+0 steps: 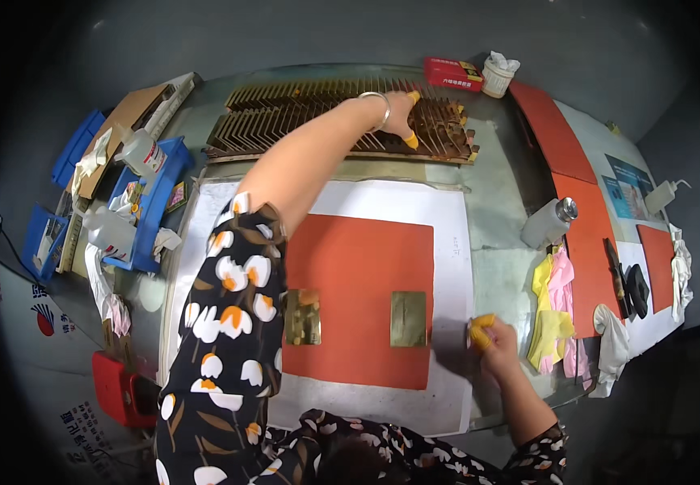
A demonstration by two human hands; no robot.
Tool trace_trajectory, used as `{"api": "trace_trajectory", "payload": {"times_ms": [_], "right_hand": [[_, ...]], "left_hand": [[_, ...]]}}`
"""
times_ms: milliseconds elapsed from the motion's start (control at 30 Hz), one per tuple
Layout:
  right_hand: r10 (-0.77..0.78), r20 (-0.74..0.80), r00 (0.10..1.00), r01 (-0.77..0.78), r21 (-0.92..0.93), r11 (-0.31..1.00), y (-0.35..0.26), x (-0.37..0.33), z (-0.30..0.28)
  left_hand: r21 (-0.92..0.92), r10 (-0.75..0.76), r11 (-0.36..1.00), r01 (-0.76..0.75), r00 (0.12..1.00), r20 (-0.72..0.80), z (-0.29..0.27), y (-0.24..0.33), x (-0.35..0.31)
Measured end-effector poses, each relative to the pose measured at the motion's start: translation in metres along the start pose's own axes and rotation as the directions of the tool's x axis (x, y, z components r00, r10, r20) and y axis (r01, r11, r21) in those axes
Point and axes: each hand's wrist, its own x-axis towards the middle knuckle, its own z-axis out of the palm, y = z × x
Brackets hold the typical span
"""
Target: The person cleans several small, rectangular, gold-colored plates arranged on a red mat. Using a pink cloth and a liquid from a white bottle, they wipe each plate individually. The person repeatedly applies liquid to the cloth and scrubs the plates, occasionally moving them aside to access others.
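Note:
My left hand [401, 115], with yellow finger cots, reaches over the right part of a slotted rack [285, 155]. Its thumb and a finger are spread apart among the upright thin metal plates [285, 129]; no plate is clearly gripped. Closed in a pinch, my right hand [497, 343] also wears yellow finger cots and hovers at the white sheet's right edge. Whatever its fingertips hold is too small to make out. Two brassy rectangular metal plates, a left plate [304, 317] partly by my sleeve and a right plate [409, 319], lie on an orange-red mat [358, 259].
Under the mat lies a white sheet [451, 234]. At left are a blue tray [156, 194] with bottles and a red stool [124, 388]. A metal-capped bottle [545, 226], yellow and pink cloths [552, 315] and a knife [615, 271] lie rightward; a red box [453, 74] stands behind.

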Motion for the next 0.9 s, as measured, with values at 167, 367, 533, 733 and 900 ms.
{"api": "trace_trajectory", "payload": {"times_ms": [167, 367, 533, 733, 900], "right_hand": [[0.03, -0.295, 0.955, 0.046, 0.248, 0.968, -0.031, 0.043, -0.008], [0.02, -0.555, 0.832, 0.331, 0.524, 0.784, -0.056, 0.221, -0.046], [0.178, -0.553, 0.814, 0.27, 0.632, 0.727, -0.037, 0.326, -0.072], [0.201, -0.462, 0.864, 0.163, 0.634, 0.756, 0.0, 0.377, -0.114], [0.265, -0.361, 0.894, 0.112, 0.753, 0.649, -0.02, 0.367, -0.08]], "left_hand": [[-0.223, -0.127, 0.97, -0.093, 0.587, -0.8, -0.014, -0.054, -0.107], [-0.857, -0.86, 0.502, 0.116, 0.168, -0.482, 0.037, -0.195, -0.229], [-1.0, -0.974, 0.011, 0.011, 0.224, -0.008, 0.092, -0.256, -0.257], [-0.991, -0.937, -0.133, -0.01, 0.328, 0.123, 0.12, -0.283, -0.23], [-0.996, -0.977, -0.075, 0.046, 0.196, 0.082, 0.131, -0.303, -0.222]]}}
